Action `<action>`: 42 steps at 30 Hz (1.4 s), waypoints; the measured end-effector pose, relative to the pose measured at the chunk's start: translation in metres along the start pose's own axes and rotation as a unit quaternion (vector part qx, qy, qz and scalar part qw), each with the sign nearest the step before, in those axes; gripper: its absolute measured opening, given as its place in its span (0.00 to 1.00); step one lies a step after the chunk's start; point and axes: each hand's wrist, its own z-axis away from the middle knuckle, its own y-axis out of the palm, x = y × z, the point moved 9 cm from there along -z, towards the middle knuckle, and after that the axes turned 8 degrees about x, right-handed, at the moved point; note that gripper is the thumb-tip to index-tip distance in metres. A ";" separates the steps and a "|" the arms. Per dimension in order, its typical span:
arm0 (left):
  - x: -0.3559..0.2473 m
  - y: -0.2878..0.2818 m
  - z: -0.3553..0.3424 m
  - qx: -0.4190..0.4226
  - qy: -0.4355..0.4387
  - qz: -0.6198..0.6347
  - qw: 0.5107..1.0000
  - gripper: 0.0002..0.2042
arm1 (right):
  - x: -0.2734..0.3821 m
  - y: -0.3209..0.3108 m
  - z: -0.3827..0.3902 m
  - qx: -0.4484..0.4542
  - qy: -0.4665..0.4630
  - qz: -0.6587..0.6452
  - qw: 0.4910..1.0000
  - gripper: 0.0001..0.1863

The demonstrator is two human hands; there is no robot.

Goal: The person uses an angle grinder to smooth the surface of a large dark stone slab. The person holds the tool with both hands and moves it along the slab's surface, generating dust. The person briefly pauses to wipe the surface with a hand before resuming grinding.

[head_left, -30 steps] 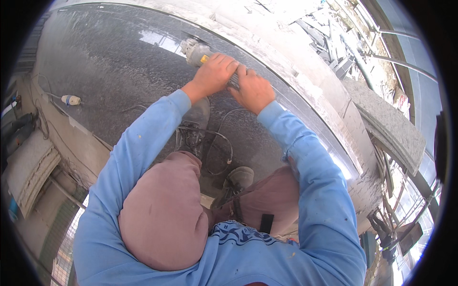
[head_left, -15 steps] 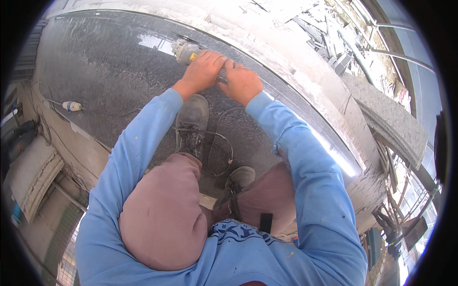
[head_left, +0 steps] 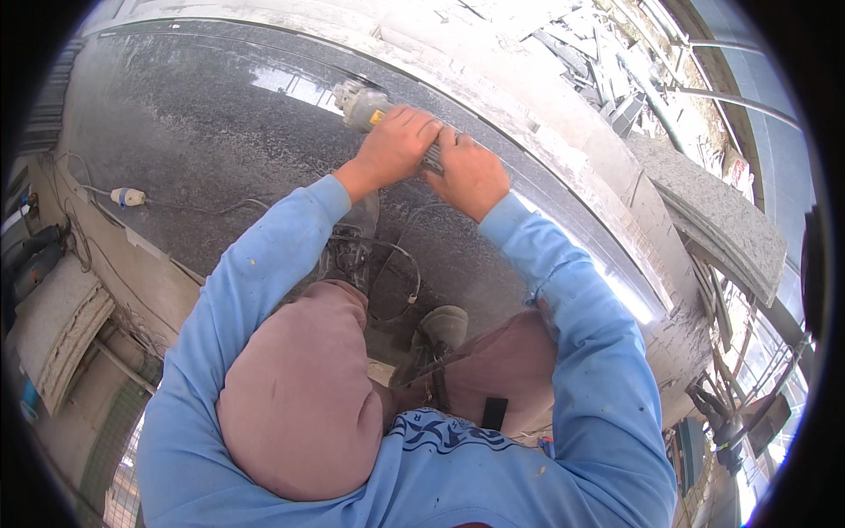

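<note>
Both my hands are wrapped around an angle grinder [head_left: 359, 107] with a dusty grey head and a yellow patch. My left hand [head_left: 399, 148] grips it just behind the head. Close behind, my right hand [head_left: 471, 173] closes on the rear of the body. The grinder's disc [head_left: 359, 79] lies at the far edge strip of a large dark stone slab [head_left: 194, 97]; whether it touches is unclear. Thin lines run along that edge. Pale dust covers much of the slab, and shiny patches reflect light.
A cord with a white and blue plug connector [head_left: 128, 196] lies on the slab at left. My shoes [head_left: 440, 327] rest on the slab, with a looped cable beside them. Stone offcuts [head_left: 722, 220] lean at right, and broken pieces [head_left: 598, 70] are heaped at far right.
Both hands and the grinder have moved right and slightly nearer along the slab's edge. My grip stays the same.
</note>
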 end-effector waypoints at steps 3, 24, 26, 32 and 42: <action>0.002 0.002 0.000 0.005 -0.003 0.010 1.000 0.20 | 0.002 -0.003 0.001 0.003 0.002 0.004 1.000 0.35; 0.043 0.002 0.011 0.022 -0.024 0.008 0.999 0.21 | 0.011 0.008 -0.040 0.013 -0.016 -0.030 0.999 0.33; 0.046 0.000 0.012 0.022 -0.026 0.006 0.999 0.22 | 0.013 0.008 -0.044 0.017 -0.011 -0.024 0.999 0.34; 0.053 -0.004 0.014 0.019 -0.025 -0.004 1.000 0.23 | 0.019 0.007 -0.052 0.020 0.000 -0.005 1.000 0.35; 0.016 0.003 0.002 0.007 -0.017 0.014 1.000 0.18 | 0.000 0.003 -0.016 0.030 0.005 -0.013 0.999 0.34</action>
